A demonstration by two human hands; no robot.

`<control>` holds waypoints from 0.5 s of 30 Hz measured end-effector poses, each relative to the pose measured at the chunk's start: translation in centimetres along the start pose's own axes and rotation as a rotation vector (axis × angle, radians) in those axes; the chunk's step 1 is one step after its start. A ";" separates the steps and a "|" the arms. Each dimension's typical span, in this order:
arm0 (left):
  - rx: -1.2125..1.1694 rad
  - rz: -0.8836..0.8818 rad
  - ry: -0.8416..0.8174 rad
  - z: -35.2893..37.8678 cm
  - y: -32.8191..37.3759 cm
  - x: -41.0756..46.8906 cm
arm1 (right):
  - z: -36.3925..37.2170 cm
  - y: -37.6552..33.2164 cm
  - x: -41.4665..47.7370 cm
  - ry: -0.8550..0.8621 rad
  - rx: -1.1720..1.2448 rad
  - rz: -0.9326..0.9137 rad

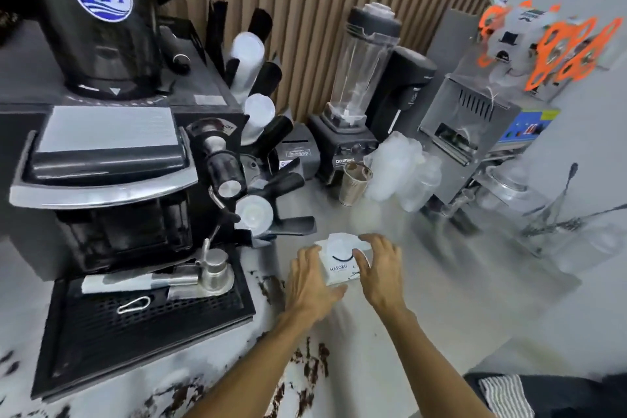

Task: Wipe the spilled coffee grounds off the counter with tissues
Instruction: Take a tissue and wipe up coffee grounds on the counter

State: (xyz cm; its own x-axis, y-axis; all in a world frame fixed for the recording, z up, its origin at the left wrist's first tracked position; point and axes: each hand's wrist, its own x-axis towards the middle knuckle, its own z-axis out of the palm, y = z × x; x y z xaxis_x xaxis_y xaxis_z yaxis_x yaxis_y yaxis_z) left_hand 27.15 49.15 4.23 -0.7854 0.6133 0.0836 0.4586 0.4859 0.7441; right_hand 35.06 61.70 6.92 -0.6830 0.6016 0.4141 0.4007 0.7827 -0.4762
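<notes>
A white tissue pack (341, 265) with dark lettering lies on the pale counter (424, 316), a tissue sticking out of its top. My left hand (310, 285) presses on the pack's left side, fingers spread. My right hand (380, 265) curves over its right side, thumb on the pack's top; whether it pinches the tissue I cannot tell. Brown coffee grounds (314, 363) are smeared on the counter between my forearms. More coffee grounds (269, 288) lie beside the drip tray.
A black espresso machine (108, 180) with its drip tray (142, 319) fills the left. Behind the pack stand a cup holder rack (261, 159), a blender (356, 95), a metal cup (354, 183), stacked plastic cups (403, 170) and a sealing machine (475, 119). A striped cloth (505, 394) lies bottom right.
</notes>
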 end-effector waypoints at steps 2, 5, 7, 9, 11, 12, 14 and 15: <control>0.024 -0.020 0.007 0.8 0.3 1.8 | 1.2 1.6 2.0 -0.060 -0.036 -0.020; 0.056 -0.056 -0.024 2.0 0.5 3.9 | 2.8 3.5 4.1 -0.139 -0.071 -0.097; 0.049 -0.066 -0.053 2.8 0.2 4.8 | 3.6 4.2 4.8 -0.181 -0.029 -0.115; 0.043 -0.061 -0.064 3.5 -0.1 5.4 | 3.9 4.4 5.4 -0.187 0.054 -0.103; 0.040 -0.064 -0.068 4.2 -0.5 5.8 | 3.9 4.2 5.7 -0.162 0.146 -0.113; 0.038 -0.071 -0.068 4.4 -0.7 5.9 | 3.7 4.1 6.0 -0.140 0.199 -0.118; 0.067 -0.070 -0.063 4.8 -1.1 6.1 | 2.9 3.4 6.7 -0.095 0.292 -0.123; 0.083 -0.060 -0.062 4.9 -1.3 6.3 | 2.3 3.0 7.1 -0.077 0.328 -0.127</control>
State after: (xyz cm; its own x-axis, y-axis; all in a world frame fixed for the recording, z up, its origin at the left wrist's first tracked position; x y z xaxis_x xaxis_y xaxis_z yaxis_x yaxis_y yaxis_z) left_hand 23.70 55.46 0.55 -0.7868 0.6173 -0.0025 0.4462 0.5715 0.6887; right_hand 29.99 67.99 6.67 -0.7636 0.4798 0.4321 0.1013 0.7500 -0.6537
